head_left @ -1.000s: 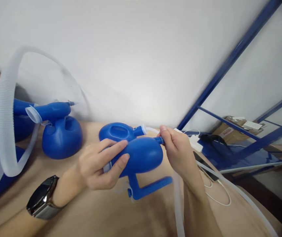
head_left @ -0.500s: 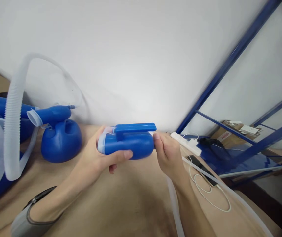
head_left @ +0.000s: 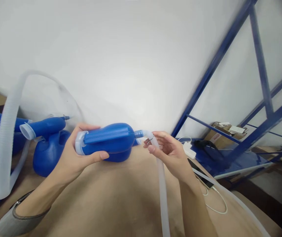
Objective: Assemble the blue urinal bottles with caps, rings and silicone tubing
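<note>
Head camera: gripping a blue plastic bottle (head_left: 120, 147) by the collar end with left hand (head_left: 73, 156), thumb on near side, fingers round the far side, palm against the white collar (head_left: 80, 143). Held lengthwise over a tan tabletop (head_left: 121, 204), handle (head_left: 108, 134) toward camera, nozzle (head_left: 138, 133) pointing right. Cannot tell whether lifted clear or resting on something.

Curling right hand (head_left: 168, 149) loosely about a translucent tube (head_left: 162, 194), just right of the bottle's nozzle; thin metal ring (head_left: 151, 138) at the fingertips. Bending there, then hanging down nearer than the bottle.

Compared with half a second ago: turned handle-to-camera from handle uppermost; fist at the bottle's right end now loosened and moved out along the tube, leaving nozzle and tube bend exposed.

Showing below the bottle: more blue plastic, too covered to identify. Well left of the bottle: another blue bottle (head_left: 47, 154), a slimmer blue neck piece (head_left: 48, 126) above it, a ribbed white hose (head_left: 6, 141) looping up. Right of the bottle, beyond right hand: white power strip (head_left: 190, 152), dark phone (head_left: 201, 172), blue metal frame (head_left: 211, 70).
</note>
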A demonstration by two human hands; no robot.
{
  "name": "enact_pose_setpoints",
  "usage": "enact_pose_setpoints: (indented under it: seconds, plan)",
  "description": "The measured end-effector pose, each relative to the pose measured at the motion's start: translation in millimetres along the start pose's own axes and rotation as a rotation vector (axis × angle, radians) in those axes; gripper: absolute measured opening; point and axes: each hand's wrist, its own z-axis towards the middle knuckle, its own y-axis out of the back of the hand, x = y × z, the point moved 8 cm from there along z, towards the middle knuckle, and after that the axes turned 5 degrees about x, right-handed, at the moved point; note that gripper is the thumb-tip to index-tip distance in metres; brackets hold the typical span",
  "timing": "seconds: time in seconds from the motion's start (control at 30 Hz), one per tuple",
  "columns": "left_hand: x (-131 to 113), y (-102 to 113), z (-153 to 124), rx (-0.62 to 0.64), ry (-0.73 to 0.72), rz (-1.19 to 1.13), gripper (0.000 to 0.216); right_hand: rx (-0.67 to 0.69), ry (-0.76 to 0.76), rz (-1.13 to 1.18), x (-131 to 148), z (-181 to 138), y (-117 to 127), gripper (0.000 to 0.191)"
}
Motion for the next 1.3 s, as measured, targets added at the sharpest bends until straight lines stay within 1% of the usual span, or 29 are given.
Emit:
enact_pose_setpoints:
  seconds: [0.13, 0.2, 0.27, 0.37, 0.47, 0.57, 0.67, 0.73, 0.83, 0.9, 0.97, 1.03, 1.1, 1.2, 1.3]
  plan:
    - [-7.3, 5.0, 1.8, 0.002, -0.009, 0.078, 0.071, -0.109, 0.016, 0.032, -0.5, 0.1, 1.3, 0.046]
    - [-12.1, 5.1, 2.6, 0.015, -0.026, 0.121, 0.07, -0.147, 0.021, 0.006, 0.7, 0.1, -0.4, 0.044]
    - [-17.5, 2.6, 1.9, 0.025, -0.042, 0.159, 0.069, -0.166, 0.05, -0.031, 4.6, -0.5, -2.6, 0.038]
    - [-25.0, -1.9, -2.2, -0.022, -0.032, 0.165, 0.066, -0.205, 0.142, -0.183, 15.0, -3.6, -2.6, 0.028]
    - [-27.8, -4.7, -5.5, -0.06, 0.02, 0.121, 0.066, -0.209, 0.223, -0.405, 23.9, -7.1, -3.1, 0.027]
    - [-24.1, -2.4, -1.8, -0.01, 0.091, 0.063, 0.065, -0.127, 0.258, -0.567, 26.5, -7.7, -5.1, 0.031]
    - [-18.3, 0.4, 5.9, 0.131, 0.159, 0.006, 0.061, -0.004, 0.307, -0.669, 29.2, -8.7, -7.8, 0.033]
    - [-17.2, 1.3, 9.5, 0.216, 0.179, -0.02, 0.056, 0.072, 0.311, -0.666, 29.7, -9.4, -10.0, 0.034]
    - [-20.7, 4.7, 12.5, 0.252, 0.165, -0.013, 0.052, 0.131, 0.225, -0.538, 25.5, -7.9, -14.4, 0.038]
    - [-25.4, 5.9, 13.3, 0.261, 0.135, 0.023, 0.051, 0.117, 0.12, -0.398, 19.1, -5.3, -17.7, 0.04]
    - [-32.2, 4.0, 13.0, 0.301, 0.08, 0.111, 0.053, 0.106, -0.005, -0.275, 9.1, -2.3, -23.0, 0.048]
    - [-38.3, -0.4, 11.1, 0.36, 0.028, 0.215, 0.057, 0.175, -0.128, -0.202, -2.5, 0.0, -32.8, 0.056]
    - [-41.7, -3.4, 9.0, 0.394, 0.007, 0.278, 0.06, 0.305, -0.21, -0.158, -11.3, 0.3, -43.3, 0.063]
    - [-46.2, -0.1, 9.0, 0.353, -0.011, 0.298, 0.058, 0.429, -0.221, -0.105, -13.1, -0.4, -47.1, 0.072]
    - [-49.9, 4.1, 11.4, 0.326, -0.014, 0.301, 0.056, 0.478, -0.201, -0.073, -10.7, -0.8, -47.2, 0.064]
